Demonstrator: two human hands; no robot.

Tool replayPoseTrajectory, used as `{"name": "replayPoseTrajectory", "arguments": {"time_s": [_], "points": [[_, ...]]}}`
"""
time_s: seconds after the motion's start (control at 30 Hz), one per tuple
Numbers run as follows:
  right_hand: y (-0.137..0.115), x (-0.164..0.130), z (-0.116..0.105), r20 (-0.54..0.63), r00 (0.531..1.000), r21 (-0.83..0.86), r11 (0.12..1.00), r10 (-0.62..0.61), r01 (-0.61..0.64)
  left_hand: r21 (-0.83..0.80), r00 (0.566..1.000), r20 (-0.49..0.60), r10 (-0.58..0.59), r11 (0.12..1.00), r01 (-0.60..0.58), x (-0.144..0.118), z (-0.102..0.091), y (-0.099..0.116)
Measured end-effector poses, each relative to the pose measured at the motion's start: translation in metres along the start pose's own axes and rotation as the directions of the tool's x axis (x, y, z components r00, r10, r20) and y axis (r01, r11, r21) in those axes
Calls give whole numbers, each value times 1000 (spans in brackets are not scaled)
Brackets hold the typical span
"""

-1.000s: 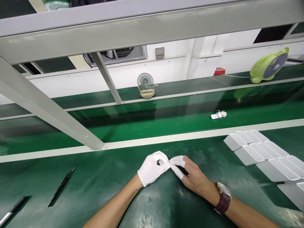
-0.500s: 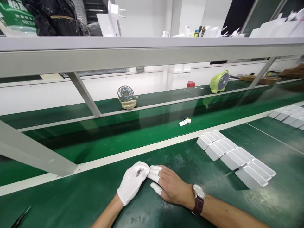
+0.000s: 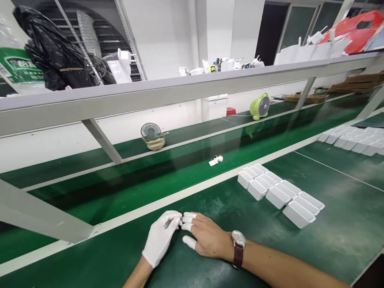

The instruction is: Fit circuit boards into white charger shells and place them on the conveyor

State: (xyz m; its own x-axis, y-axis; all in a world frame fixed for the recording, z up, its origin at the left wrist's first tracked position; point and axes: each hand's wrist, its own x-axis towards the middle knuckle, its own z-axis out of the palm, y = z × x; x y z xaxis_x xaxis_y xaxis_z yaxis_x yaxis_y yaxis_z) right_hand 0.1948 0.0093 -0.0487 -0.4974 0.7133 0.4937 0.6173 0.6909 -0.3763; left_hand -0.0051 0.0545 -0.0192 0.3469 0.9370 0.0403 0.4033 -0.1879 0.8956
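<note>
My left hand (image 3: 162, 236), in a white glove, is closed in a pinch just above the green work surface (image 3: 120, 264). My right hand (image 3: 207, 236) wears white finger covers and a wristwatch (image 3: 239, 244). Its fingers bend in against the left fingertips, with the thumb a little lower and apart. Whatever sits between the fingertips is tiny and hidden; a small dark spot shows there. To the right of my hands, several white open rectangular cases (image 3: 279, 194) stand in a block.
A small white part (image 3: 215, 161) lies on the green conveyor belt (image 3: 168, 172) beyond the pale rail. A beige fan (image 3: 153, 138) and a lime-green fan (image 3: 259, 107) stand farther back. The shelf (image 3: 168, 90) crosses above. More white cases (image 3: 354, 138) fill the far right.
The camera view has turned to the right and tilted up a little. Both hands stay together at the fingertips, with only slight finger movement.
</note>
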Motion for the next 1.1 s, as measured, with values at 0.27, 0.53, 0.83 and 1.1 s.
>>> {"name": "replayPoseTrajectory", "arguments": {"time_s": [0.27,0.53,0.83,1.1], "points": [[0,-2,11,-21,999,-63,998,-31,30,212,999,-33,6,977,1,41,15,14],[2,-5,9,-60,997,-77,996,-46,41,443,994,32,102,890,-106,153,72,31],[5,-1,-2,-23,999,-84,995,-47,45,509,998,-14,59,859,-43,236,115,46],[9,-1,-4,-47,996,-91,993,-74,70,234,999,27,34,971,-40,209,84,61]]}}
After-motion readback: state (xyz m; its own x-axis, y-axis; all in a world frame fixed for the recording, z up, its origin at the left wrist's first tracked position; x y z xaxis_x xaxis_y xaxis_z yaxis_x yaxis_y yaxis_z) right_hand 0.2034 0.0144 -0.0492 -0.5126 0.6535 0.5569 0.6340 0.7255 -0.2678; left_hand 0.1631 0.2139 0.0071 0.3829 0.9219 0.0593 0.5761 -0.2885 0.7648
